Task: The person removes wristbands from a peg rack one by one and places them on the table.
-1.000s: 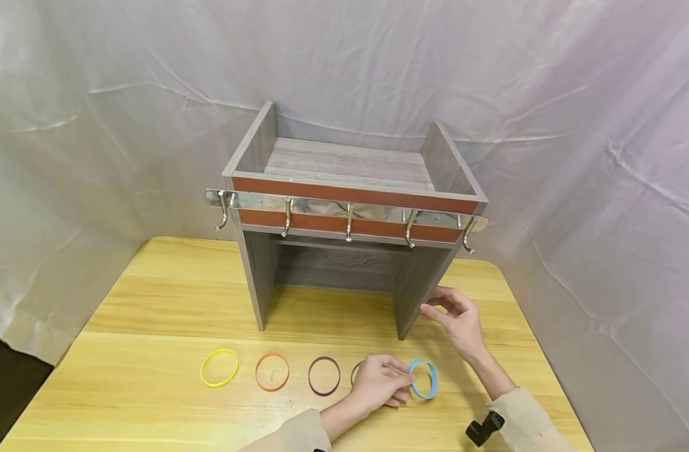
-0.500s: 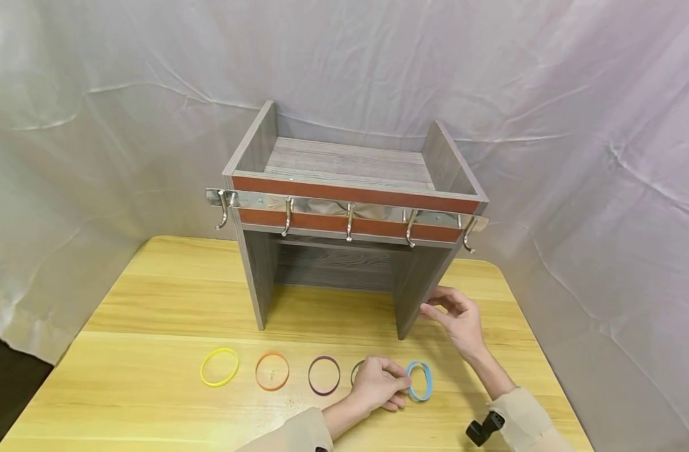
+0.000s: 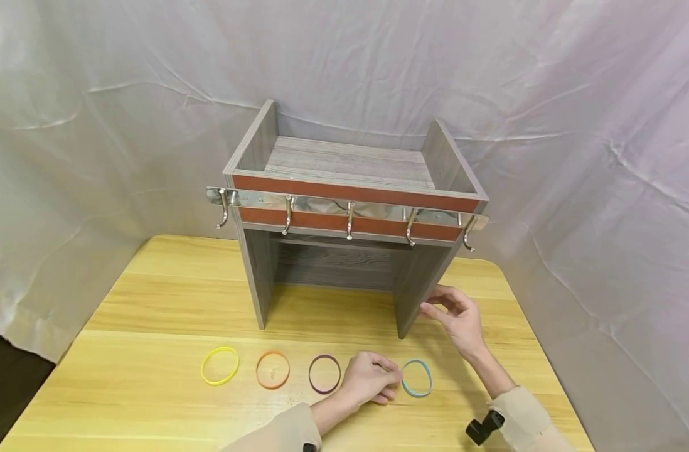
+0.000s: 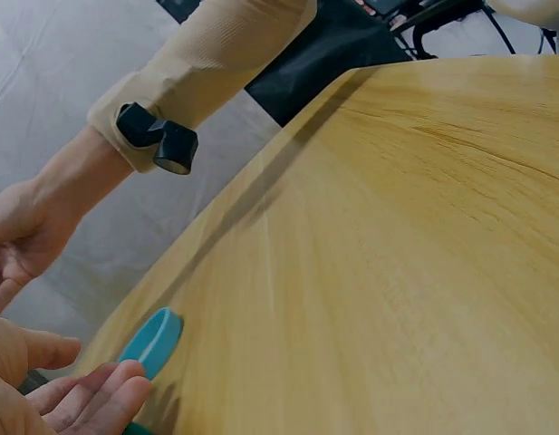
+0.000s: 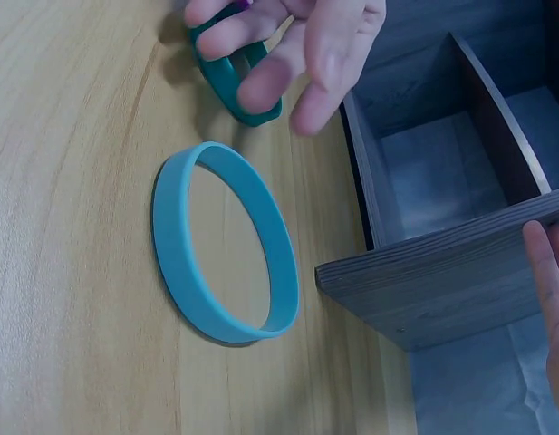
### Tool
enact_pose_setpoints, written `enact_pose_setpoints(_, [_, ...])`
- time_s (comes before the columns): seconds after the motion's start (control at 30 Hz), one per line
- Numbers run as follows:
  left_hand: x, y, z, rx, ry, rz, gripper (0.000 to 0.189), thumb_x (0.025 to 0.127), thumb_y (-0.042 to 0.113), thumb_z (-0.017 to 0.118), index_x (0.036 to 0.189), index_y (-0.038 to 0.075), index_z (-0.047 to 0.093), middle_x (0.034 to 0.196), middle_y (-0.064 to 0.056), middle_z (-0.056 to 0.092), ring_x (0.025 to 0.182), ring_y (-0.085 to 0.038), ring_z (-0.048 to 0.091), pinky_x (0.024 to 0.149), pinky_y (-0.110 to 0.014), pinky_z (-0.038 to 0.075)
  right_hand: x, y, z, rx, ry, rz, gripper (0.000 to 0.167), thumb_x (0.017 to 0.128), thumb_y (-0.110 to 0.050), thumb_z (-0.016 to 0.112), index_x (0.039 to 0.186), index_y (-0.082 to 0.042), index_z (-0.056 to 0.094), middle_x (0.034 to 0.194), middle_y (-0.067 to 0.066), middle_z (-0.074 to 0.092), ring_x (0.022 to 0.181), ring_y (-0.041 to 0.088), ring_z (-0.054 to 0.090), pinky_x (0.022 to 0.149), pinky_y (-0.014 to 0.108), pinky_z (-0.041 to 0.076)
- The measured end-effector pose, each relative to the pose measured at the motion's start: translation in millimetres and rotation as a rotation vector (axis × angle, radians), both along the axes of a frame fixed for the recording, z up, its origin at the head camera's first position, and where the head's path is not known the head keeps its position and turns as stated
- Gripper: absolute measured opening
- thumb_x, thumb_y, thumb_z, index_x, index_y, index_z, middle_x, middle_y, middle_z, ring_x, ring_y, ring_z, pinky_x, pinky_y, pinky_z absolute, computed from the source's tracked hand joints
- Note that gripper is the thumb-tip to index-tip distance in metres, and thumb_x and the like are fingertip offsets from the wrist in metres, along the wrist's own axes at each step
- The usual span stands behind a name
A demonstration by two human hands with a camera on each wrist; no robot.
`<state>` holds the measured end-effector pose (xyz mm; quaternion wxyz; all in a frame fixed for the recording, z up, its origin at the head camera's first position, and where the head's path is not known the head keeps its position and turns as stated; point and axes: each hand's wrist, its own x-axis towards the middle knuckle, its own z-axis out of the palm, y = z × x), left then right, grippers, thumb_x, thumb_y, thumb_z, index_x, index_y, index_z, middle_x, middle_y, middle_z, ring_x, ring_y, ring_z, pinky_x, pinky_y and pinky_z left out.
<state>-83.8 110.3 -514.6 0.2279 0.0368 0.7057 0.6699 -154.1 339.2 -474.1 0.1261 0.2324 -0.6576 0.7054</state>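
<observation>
A light-blue silicone wristband (image 3: pixel 431 378) (image 5: pixel 175 236) lies flat on the wooden table in front of the small grey shelf unit (image 3: pixel 423 276). Just left of it is my left hand (image 3: pixel 369 378), its fingers loosely bent; the right wrist view shows a gap between those fingers and the band. Beneath this hand, a green wristband (image 5: pixel 223 82) shows in the right wrist view and is hidden in the head view. My right hand (image 3: pixel 456 318) rests its thumb and fingertips against the shelf's right side panel, near the front edge.
Purple (image 3: pixel 324 356), orange (image 3: pixel 258 371) and yellow (image 3: pixel 202 370) wristbands lie in a row to the left. Across the shelf's front runs a metal strip (image 3: pixel 322 206) with several hooks sticking out. A pale curtain (image 3: pixel 576 188) hangs behind and beside the table.
The blue wristband was tilted up at my left fingertips; now it lies flat, slightly further left. My left hand has let go and drawn left. The right hand has stayed at the shelf.
</observation>
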Motion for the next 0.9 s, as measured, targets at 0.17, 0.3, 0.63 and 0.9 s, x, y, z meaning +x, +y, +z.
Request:
enact_pose_setpoints(0.17, [-4.2, -14.2, 4.7, 0.038, 0.009, 0.004, 0.014, 0.092, 0.011, 0.081, 0.101, 0.001, 0.078, 0.087, -0.019, 0.081, 0.058, -0.014, 0.074, 0.051, -0.022, 0.064, -0.4, 1.1, -0.2, -0.007, -0.008, -0.006, 0.034, 0.086, 0.026, 0.067, 0.116, 0.01, 0.068, 0.11, -0.002, 0.077, 0.097, 0.01, 0.074, 0.073, 0.038, 0.071])
enact_pose_setpoints(0.3, [-8.3, -31.0, 11.6, 0.057, 0.01, 0.009, 0.017, 0.092, 0.012, 0.081, 0.103, 0.0, 0.077, 0.09, -0.021, 0.081, 0.06, -0.015, 0.076, 0.055, -0.023, 0.066, 0.1, 0.9, -1.0, -0.016, 0.009, 0.0, 0.034, 0.086, 0.027, 0.065, 0.117, 0.013, 0.067, 0.11, -0.001, 0.077, 0.096, 0.011, 0.074, 0.073, 0.033, 0.071])
enact_pose_setpoints(0.63, [-20.1, -79.5, 28.8, 0.033, 0.137, 0.014, 0.027, 0.097, 0.02, 0.078, 0.11, -0.003, 0.076, 0.098, -0.026, 0.08, 0.079, -0.04, 0.08, 0.067, -0.038, 0.071, 4.0, -1.3, 3.1, 0.013, 0.019, -0.015, 0.03, 0.086, 0.026, 0.067, 0.115, 0.018, 0.065, 0.11, -0.002, 0.078, 0.096, 0.01, 0.075, 0.073, 0.03, 0.07])
enact_pose_setpoints(0.9, [-21.7, -119.8, 46.8, -0.002, 0.173, 0.106, 0.026, 0.095, 0.019, 0.081, 0.11, -0.002, 0.077, 0.098, -0.023, 0.081, 0.074, -0.03, 0.08, 0.069, -0.041, 0.071, 15.9, -1.7, 8.9, 0.186, 0.016, -0.172, 0.025, 0.087, 0.022, 0.07, 0.112, 0.016, 0.068, 0.107, -0.01, 0.079, 0.095, 0.003, 0.074, 0.075, 0.021, 0.068])
